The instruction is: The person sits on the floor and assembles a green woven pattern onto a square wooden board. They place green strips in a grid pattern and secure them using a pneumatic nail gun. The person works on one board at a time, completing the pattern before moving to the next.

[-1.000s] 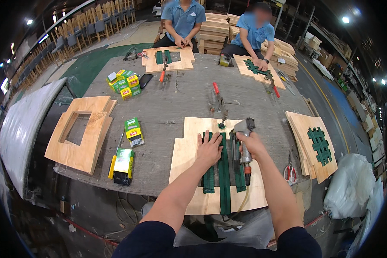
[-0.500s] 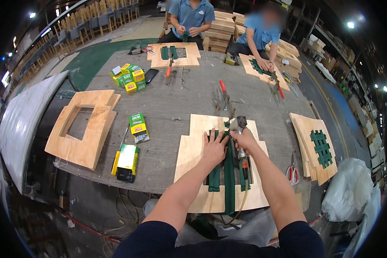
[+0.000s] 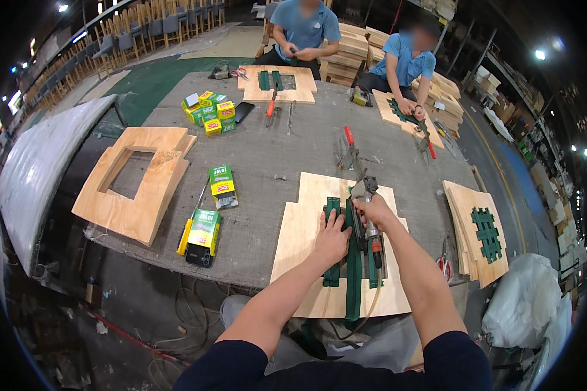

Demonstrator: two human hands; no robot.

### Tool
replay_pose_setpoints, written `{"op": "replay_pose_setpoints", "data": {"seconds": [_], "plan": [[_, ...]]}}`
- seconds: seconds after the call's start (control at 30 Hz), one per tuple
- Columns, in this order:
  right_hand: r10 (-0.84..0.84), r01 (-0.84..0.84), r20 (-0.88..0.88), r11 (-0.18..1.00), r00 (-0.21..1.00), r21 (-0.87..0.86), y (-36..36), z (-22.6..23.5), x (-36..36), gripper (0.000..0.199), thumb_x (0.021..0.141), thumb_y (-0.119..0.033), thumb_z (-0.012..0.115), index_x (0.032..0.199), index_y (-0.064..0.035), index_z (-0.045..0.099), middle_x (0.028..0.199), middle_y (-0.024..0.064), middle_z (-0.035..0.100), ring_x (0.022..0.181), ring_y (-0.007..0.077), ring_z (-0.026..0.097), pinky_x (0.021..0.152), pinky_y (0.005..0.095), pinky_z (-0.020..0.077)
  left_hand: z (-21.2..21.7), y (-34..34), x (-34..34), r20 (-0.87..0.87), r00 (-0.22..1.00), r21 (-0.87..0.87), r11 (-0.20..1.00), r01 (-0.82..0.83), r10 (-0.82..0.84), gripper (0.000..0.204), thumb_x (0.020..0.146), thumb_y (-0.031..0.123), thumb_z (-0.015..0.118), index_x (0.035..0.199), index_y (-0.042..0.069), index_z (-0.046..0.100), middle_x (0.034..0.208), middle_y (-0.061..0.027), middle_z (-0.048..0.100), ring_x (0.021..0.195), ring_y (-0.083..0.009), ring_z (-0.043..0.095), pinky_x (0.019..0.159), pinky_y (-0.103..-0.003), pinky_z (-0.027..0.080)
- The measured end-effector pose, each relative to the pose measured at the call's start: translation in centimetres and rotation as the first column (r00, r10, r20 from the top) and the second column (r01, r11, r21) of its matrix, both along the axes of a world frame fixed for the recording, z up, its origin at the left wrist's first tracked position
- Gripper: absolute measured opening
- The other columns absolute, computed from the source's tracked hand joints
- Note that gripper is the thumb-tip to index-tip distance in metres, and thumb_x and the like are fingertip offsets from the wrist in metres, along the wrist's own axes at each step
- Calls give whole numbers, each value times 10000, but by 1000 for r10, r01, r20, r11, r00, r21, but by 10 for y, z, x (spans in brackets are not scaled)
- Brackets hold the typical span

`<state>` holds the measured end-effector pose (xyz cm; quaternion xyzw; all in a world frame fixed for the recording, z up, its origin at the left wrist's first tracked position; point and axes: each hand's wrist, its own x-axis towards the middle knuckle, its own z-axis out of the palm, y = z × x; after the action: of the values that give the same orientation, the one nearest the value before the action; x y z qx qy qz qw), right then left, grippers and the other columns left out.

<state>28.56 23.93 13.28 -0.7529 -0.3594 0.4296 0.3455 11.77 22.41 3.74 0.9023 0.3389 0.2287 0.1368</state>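
Observation:
Directly in front of me lies a pale wooden panel (image 3: 293, 228) with a cut-out window. Green webbing straps (image 3: 353, 287) run lengthwise across its opening, and the middle one hangs over the near edge. My right hand (image 3: 376, 212) is wrapped round a pneumatic staple gun (image 3: 370, 185), its nose low over the straps near the window's far edge. My left hand (image 3: 333, 240) lies on the straps just left of the gun, fingers stretched out. A red-handled toggle clamp (image 3: 351, 144) stands at the panel's far edge. The gun's nose tip is hard to make out.
At left are stacked wooden frames (image 3: 120, 202), staple boxes (image 3: 222, 186) and a phone (image 3: 199, 255). Right: panels with woven green webbing (image 3: 486, 234), and scissors (image 3: 444, 266). Two co-workers sit across the table (image 3: 254, 150) with similar panels. An air hose (image 3: 372, 303) trails from the gun.
The whole view has shifted slightly. My left hand has slid a little nearer along the straps; my right hand keeps hold of the staple gun. The far left co-worker's hands have moved.

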Motion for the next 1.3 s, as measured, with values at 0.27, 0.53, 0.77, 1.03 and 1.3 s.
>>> {"op": "replay_pose_setpoints", "data": {"seconds": [0.27,0.53,0.77,1.03,1.3], "plan": [[13,-17,79,998,997,53,-12,-8,-3,210,941,-181,718,1023,-29,598,724,37,601,471,139,544,392,323,440,3,-8,-2,-9,1000,-1,1000,15,-15,314,917,211,631,1193,121,750,1404,-166,542,1460,-422,350,1246,-615,146],[-4,2,48,999,999,54,-2,7,-2,210,954,-192,725,1040,-56,590,739,29,586,479,144,523,409,333,439,12,-42,-16,303,952,-6,999,-40,39,221,914,150,655,1100,73,745,1200,-139,658,1306,-407,512,1146,-548,346],[-98,99,-8,990,995,98,-24,-8,10,255,956,-195,720,1112,-49,581,786,36,580,496,150,523,414,332,438,38,-183,-64,458,868,-772,570,280,194,283,1050,226,589,1182,4,704,869,-81,721,742,-127,666,699,-294,543],[-39,39,7,996,999,80,-24,-22,37,343,942,-249,733,1177,-53,579,861,70,611,540,187,577,445,377,497,-28,-242,-105,74,997,-843,534,67,-7,534,997,396,654,1310,-36,630,1105,-164,728,984,-251,692,879,-331,540],[-213,242,-471,970,856,1,-91,-43,147,407,952,-361,738,1183,-47,622,893,85,647,657,218,645,572,448,565,-31,-236,-71,275,944,-933,287,217,182,453,1012,380,666,1241,-10,677,1053,-99,705,1005,-136,611,897,-303,493]]}}
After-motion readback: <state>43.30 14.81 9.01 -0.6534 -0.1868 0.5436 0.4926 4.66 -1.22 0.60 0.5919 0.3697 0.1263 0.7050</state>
